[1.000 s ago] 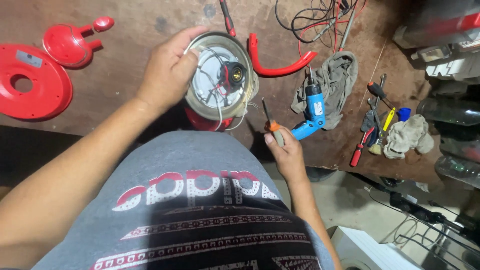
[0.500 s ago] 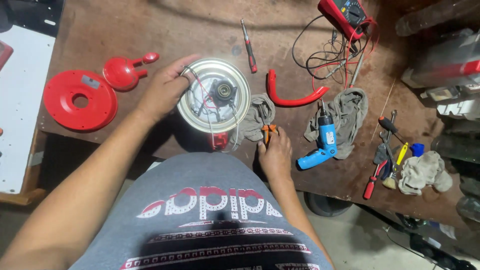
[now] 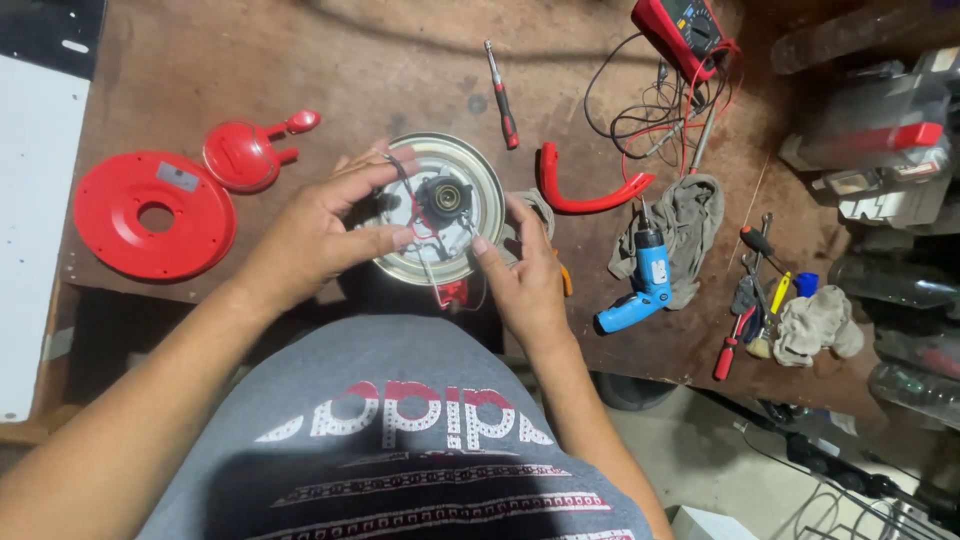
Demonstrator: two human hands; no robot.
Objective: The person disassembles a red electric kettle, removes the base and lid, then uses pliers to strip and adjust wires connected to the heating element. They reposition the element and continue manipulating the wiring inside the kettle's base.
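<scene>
A round metal appliance base (image 3: 482,176) lies open side up at the near edge of the brown workbench (image 3: 350,70), with a black centre part (image 3: 445,196) and loose wires inside. My left hand (image 3: 315,238) grips its left side, fingers curled over the rim and the wires. My right hand (image 3: 527,285) holds the right rim with its fingertips. An orange tool handle (image 3: 566,281) peeks out behind my right hand; I cannot tell whether the hand touches it. A small red part (image 3: 452,294) hangs below the base.
A red disc (image 3: 150,215) and a red knobbed lid (image 3: 245,155) lie to the left. Right of the base are a red curved handle (image 3: 585,197), a screwdriver (image 3: 503,97), a red multimeter (image 3: 685,25) with leads, a blue cordless drill (image 3: 646,280) on a grey rag (image 3: 695,215), and hand tools (image 3: 750,300).
My right hand has left the bench edge, where it held the orange screwdriver, and come up to the base's right rim. My left hand stays on the base. The view has shifted.
</scene>
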